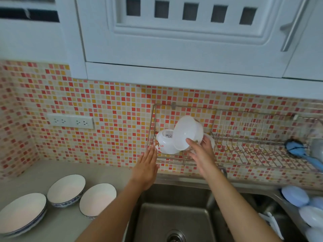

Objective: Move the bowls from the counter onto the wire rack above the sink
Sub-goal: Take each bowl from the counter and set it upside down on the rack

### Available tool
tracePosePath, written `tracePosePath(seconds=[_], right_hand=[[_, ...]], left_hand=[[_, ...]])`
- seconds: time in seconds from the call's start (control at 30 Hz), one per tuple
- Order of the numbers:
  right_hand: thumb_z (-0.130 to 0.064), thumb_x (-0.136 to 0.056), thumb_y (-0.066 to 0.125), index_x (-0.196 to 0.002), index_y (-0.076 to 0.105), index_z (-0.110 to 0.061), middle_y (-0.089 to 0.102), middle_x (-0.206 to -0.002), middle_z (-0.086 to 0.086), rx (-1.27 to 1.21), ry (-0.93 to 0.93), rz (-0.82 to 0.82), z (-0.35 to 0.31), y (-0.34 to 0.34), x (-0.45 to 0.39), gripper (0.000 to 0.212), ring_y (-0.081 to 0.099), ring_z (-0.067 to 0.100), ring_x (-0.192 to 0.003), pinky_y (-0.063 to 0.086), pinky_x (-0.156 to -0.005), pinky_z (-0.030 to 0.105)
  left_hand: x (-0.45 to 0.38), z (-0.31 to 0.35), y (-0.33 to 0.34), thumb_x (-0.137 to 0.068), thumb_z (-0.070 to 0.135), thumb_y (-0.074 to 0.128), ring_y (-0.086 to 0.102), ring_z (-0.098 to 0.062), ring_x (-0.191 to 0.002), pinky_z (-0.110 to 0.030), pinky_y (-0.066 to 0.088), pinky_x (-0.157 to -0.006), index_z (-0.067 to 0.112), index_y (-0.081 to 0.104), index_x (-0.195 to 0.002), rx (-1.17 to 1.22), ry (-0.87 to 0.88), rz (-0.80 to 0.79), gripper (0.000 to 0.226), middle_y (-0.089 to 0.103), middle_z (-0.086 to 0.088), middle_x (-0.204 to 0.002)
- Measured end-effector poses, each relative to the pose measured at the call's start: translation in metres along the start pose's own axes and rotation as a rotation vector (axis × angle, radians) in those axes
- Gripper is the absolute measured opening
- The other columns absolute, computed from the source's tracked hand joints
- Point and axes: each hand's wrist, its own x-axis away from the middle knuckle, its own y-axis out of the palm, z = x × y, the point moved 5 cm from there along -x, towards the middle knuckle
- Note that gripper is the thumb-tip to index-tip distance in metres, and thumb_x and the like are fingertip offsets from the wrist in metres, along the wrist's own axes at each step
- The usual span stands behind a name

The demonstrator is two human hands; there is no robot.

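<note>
Nearest, at 7 o'clock, three white ceramic bowls with blue-patterned outsides [66, 190] are seen upright on the pale stone counter [108, 172], close together, their insides bare and smooth. At 5 o'clock the brushed stainless-steel sink [176, 215] is seen, with pale blue and white plastic lids [295, 198] at its right rim. Beyond the sink, the left hand [146, 167] is held flat with straight fingers, its fingertips at the front edge of the chrome wire rack [244, 137]; nothing is grasped. A glossy white bowl tilted on its side [188, 132] is pinched at its rim by the right hand [202, 154], over the rack's left end at 12 o'clock. Just left, an overturned white bowl with a small label [165, 142] lies in the rack, touching it. At 3 o'clock a blue-handled brush [297, 147] rests on the wires. Behind, a mosaic of red, orange and cream tiles [104, 110] is seen.
</note>
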Motion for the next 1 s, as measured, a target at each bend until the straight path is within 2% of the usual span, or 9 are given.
tracePosePath(seconds=[0.2,0.43,0.53,0.63,0.8,1.0], right_hand=[[-0.018,-0.069,0.086,-0.142,0.033,-0.025,0.044,-0.143,-0.005,0.581,-0.321,0.016,-0.007,0.026,-0.026,0.091,0.045,0.011,-0.12,0.044,-0.094,0.027],[-0.006,-0.071,0.082,-0.145,0.026,-0.034,0.03,-0.154,-0.004,1.144,-0.556,-0.182,0.013,0.049,-0.039,0.097,0.029,0.018,-0.141,0.038,-0.109,0.039],[-0.004,-0.072,0.08,-0.147,0.026,-0.028,0.025,-0.158,-0.001,1.367,-0.613,-0.255,0.022,0.053,-0.046,0.095,0.016,0.02,-0.148,0.033,-0.114,0.046],[-0.005,-0.076,0.077,-0.15,0.022,-0.025,0.024,-0.159,0.001,1.468,-0.604,-0.303,0.028,0.057,-0.051,0.094,0.011,0.019,-0.149,0.031,-0.114,0.043],[0.003,-0.078,0.072,-0.149,0.025,-0.023,0.024,-0.159,-0.002,1.598,-0.634,-0.421,0.036,0.07,-0.061,0.089,0.011,0.018,-0.15,0.039,-0.11,0.044],[-0.003,-0.08,0.073,-0.152,0.02,-0.024,0.018,-0.162,-0.003,1.574,-0.554,-0.46,0.044,0.068,-0.071,0.092,0.008,0.019,-0.15,0.033,-0.114,0.046]], left_hand=[[-0.002,-0.003,-0.001,-0.098,0.047,0.007,-0.022,-0.013,-0.141,-0.037,-0.007,-0.119,0.021,-0.013,-0.148,-0.01,-0.007,-0.042,0.06,-0.018,0.006,-0.157],[-0.001,-0.003,0.0,-0.099,0.045,0.009,-0.023,-0.013,-0.141,-0.037,-0.005,-0.119,0.022,-0.014,-0.148,-0.032,-0.017,-0.039,0.059,-0.02,0.007,-0.156],[-0.001,-0.004,0.001,-0.1,0.045,0.01,-0.024,-0.013,-0.141,-0.037,-0.005,-0.12,0.023,-0.014,-0.148,-0.033,-0.014,-0.03,0.058,-0.02,0.007,-0.156],[-0.002,-0.004,0.001,-0.1,0.046,0.009,-0.024,-0.012,-0.14,-0.036,-0.006,-0.119,0.023,-0.013,-0.148,-0.04,-0.011,-0.026,0.058,-0.02,0.008,-0.156],[-0.001,-0.004,0.0,-0.099,0.047,0.008,-0.024,-0.011,-0.14,-0.036,-0.004,-0.12,0.023,-0.013,-0.148,-0.028,-0.009,-0.03,0.059,-0.019,0.008,-0.156],[-0.001,-0.002,-0.001,-0.099,0.047,0.008,-0.023,-0.011,-0.141,-0.036,-0.004,-0.12,0.023,-0.013,-0.148,-0.016,-0.013,-0.033,0.059,-0.019,0.008,-0.156]])
